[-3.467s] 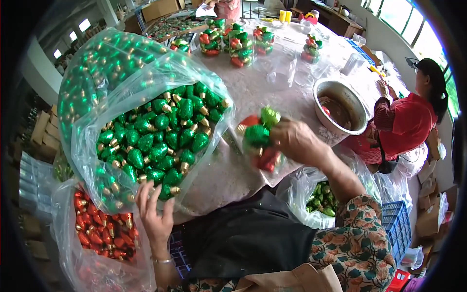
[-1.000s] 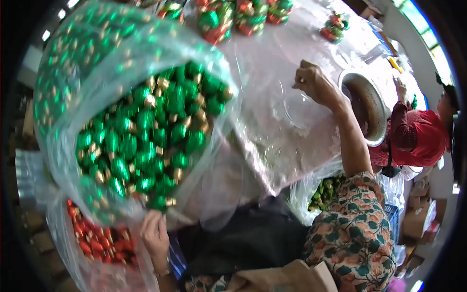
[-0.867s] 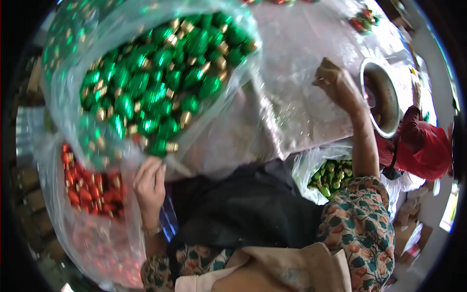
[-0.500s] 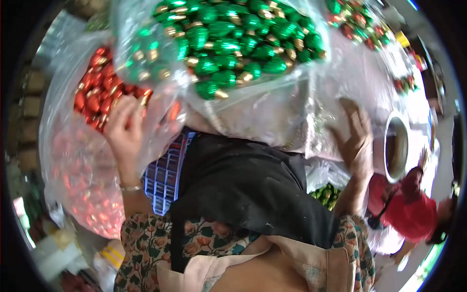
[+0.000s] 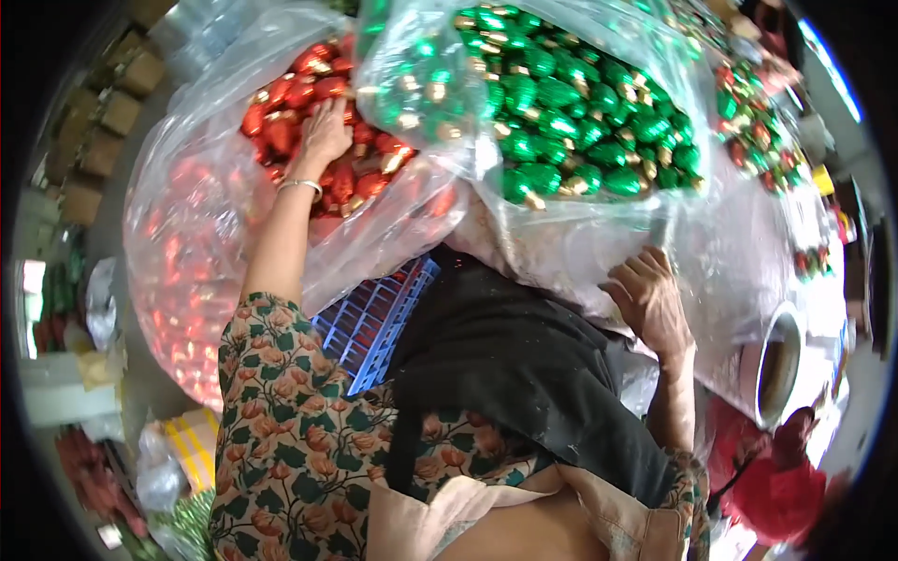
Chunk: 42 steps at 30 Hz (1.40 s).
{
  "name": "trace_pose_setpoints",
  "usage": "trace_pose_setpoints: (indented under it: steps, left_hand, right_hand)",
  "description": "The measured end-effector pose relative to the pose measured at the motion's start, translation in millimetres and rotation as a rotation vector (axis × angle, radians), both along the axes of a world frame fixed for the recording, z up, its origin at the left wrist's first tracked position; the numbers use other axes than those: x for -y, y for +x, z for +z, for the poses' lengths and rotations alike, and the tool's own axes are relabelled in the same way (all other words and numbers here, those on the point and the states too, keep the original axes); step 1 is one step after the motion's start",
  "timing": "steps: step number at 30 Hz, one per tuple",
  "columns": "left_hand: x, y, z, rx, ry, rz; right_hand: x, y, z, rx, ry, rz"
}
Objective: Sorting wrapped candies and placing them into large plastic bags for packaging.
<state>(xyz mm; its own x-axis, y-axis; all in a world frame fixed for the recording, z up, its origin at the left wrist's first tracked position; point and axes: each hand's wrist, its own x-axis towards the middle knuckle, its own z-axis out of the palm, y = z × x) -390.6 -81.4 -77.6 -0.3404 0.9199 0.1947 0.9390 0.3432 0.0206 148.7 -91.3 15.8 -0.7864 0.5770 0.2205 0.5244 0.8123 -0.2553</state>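
Note:
Red shiny bulb-shaped ornaments (image 5: 281, 134) with gold caps fill a clear plastic bag (image 5: 201, 154) at the left. My left hand (image 5: 327, 138), wearing a bracelet, lies on them with its fingers stretched out among the pieces; no ornament shows lifted in it. Green ornaments (image 5: 561, 122) of the same shape sit in a second clear bag (image 5: 599, 220), right of the red ones. Below that bag's near edge is my right hand (image 5: 648, 297), over pale plastic-covered material. Its fingers are slightly bent, its thumb stands apart, and nothing shows in it.
A blue plastic crate (image 5: 374, 323) stands under the red bag, beside my black apron (image 5: 505, 355). Mixed red and green ornaments (image 5: 753, 131) lie at the far right, beyond a white round tube (image 5: 776, 369). A person in red (image 5: 772, 491) is at the lower right.
My left hand has reached farther forward and deeper among the red ornaments. My right hand has bent its fingers. The whole view has swung, so the bags appear farther right.

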Motion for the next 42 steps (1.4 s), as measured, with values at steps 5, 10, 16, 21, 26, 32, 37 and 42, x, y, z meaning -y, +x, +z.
trace_pose_setpoints:
  steps: [5,10,16,21,26,32,37,42]
  left_hand:
    - [-59.3,-21.2,-46.9,0.054,0.077,-0.015]
    - [-39.1,-23.8,-24.1,0.491,0.204,-0.228]
    - [12.6,107.9,88.2,0.899,0.59,-0.305]
    - [-25.1,250.0,90.7,0.322,0.285,-0.864]
    - [-55.5,283.6,45.6,-0.094,-0.113,-0.995]
    - [-55.1,274.3,22.0,-0.306,-0.401,-1.133]
    - [-45.5,278.0,29.3,-0.442,-0.436,-1.107]
    - [-51.5,290.0,20.4,-0.357,-0.546,-1.058]
  right_hand:
    - [11.9,3.0,1.2,-0.088,0.252,-0.117]
    - [47.2,81.0,-24.5,-0.421,0.322,-0.446]
    - [156.2,274.2,-188.1,-0.398,0.133,-1.287]
    - [244.9,345.1,-361.1,0.385,-0.573,-1.625]
    - [237.2,285.6,-412.8,0.429,-1.155,-1.29]
    - [218.0,255.0,-398.1,0.215,-0.802,-1.528]
    - [191.3,263.2,-404.5,0.485,-0.524,-1.505]
    - [173.9,288.7,-455.2,0.122,-0.805,-1.526]
